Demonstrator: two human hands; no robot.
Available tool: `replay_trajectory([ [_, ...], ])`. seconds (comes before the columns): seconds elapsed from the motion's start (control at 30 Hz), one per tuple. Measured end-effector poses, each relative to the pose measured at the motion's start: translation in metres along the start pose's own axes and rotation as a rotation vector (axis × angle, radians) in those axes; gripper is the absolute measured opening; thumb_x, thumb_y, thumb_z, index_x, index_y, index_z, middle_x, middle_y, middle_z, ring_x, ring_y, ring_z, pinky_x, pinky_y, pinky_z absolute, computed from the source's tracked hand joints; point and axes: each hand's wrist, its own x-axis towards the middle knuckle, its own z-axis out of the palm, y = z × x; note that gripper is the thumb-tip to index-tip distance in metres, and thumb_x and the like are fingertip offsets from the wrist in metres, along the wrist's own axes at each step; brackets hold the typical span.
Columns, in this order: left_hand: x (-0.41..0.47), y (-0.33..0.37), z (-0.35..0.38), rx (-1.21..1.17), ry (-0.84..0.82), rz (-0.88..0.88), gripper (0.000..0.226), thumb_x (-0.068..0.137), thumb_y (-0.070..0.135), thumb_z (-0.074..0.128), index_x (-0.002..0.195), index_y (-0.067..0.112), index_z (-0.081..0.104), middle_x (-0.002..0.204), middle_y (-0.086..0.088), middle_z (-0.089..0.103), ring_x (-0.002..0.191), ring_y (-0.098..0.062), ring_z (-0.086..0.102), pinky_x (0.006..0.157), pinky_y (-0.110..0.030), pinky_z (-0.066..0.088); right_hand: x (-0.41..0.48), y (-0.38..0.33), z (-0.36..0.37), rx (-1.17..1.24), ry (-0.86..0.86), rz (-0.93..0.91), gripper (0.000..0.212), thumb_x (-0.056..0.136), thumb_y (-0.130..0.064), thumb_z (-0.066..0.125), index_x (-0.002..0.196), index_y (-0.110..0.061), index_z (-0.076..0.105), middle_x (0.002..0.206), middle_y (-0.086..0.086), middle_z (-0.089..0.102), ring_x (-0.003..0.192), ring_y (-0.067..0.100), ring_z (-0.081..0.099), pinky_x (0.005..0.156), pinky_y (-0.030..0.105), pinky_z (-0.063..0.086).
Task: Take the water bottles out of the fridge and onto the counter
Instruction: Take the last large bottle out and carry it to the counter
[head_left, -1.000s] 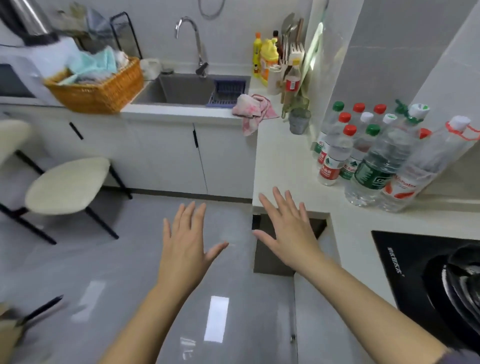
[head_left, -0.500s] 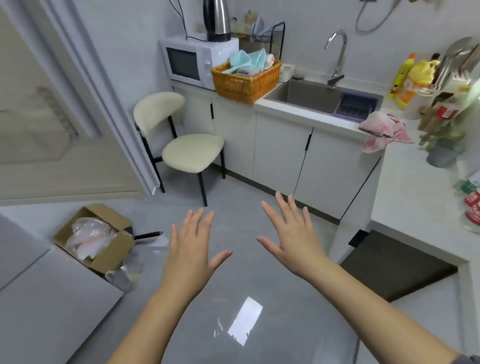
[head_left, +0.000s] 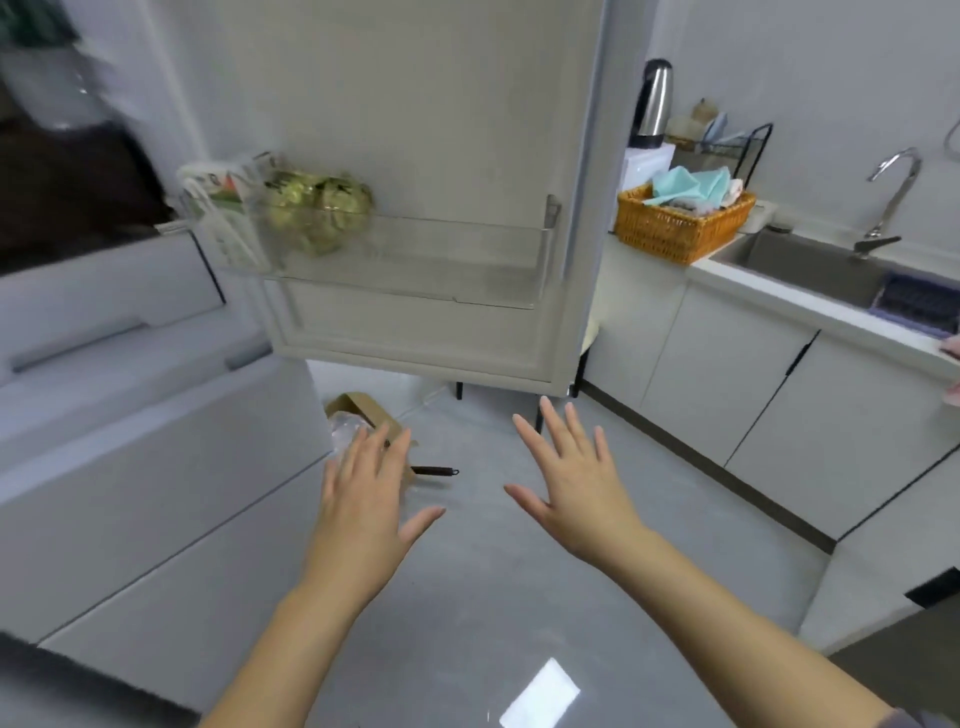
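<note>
The left hand (head_left: 363, 499) and right hand (head_left: 576, 488) are held flat and empty, fingers spread — the open fridge (head_left: 78, 208) is found up and left, nearer the left hand.

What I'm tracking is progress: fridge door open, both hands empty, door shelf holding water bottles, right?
No: the head view shows the door shelf holding a bag of greens, not water bottles. The fridge door is open; the left hand and right hand are empty.
</note>
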Motion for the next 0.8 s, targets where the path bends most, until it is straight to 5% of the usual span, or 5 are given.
replay_trajectory([
  [0.27,-0.008,-0.075,-0.041,0.003,0.091,-0.171,0.088,0.087,0.057,0.058,0.155,0.025,0.012,0.163,-0.001,0.009,0.151,-0.020,0.000,0.121,-0.045,0.001,0.059,-0.086,0.008,0.010,0.024,-0.199,0.073,0.097,-0.063,0.035,0.157,-0.035,0.005,0.167,0.002,-0.007,0.153,0.027,-0.011,0.121,0.050,-0.001],
  [0.8,0.061,-0.234,-0.101,0.147,0.234,-0.432,0.087,0.090,0.056,0.055,0.156,0.022,0.011,0.164,-0.002,0.006,0.151,-0.021,-0.004,0.122,-0.046,0.002,0.249,-0.249,0.044,0.148,-0.027,-0.558,0.073,0.100,-0.057,0.036,0.157,-0.033,-0.003,0.165,0.001,-0.017,0.151,0.026,-0.016,0.120,0.046,-0.006],
])
